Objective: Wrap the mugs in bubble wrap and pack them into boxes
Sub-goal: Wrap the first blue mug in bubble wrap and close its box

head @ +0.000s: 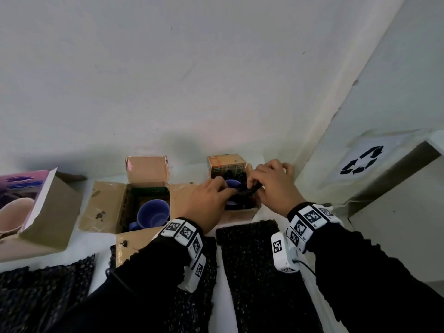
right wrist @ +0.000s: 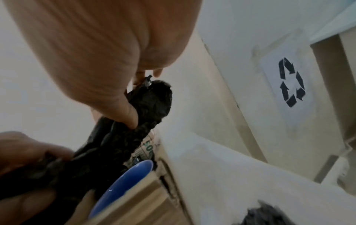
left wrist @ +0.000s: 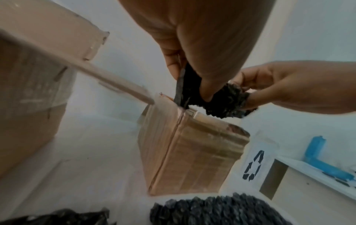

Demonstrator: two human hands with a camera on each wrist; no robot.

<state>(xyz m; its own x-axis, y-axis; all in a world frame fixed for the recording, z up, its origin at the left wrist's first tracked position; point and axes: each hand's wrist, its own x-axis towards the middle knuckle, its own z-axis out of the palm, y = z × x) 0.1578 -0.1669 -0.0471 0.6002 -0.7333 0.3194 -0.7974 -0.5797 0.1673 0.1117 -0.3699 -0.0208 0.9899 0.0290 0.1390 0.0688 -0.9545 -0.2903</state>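
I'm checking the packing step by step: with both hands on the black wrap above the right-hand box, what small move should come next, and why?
Probably push the black bubble wrap down over the blue mug in the small box. The left hand and right hand both pinch the wrap above the box opening, and the mug's rim is exposed.

Both hands and black wrap point(head: 249, 189) fill the right box point(head: 236, 213); the wall point(head: 216, 92) blocks behind.
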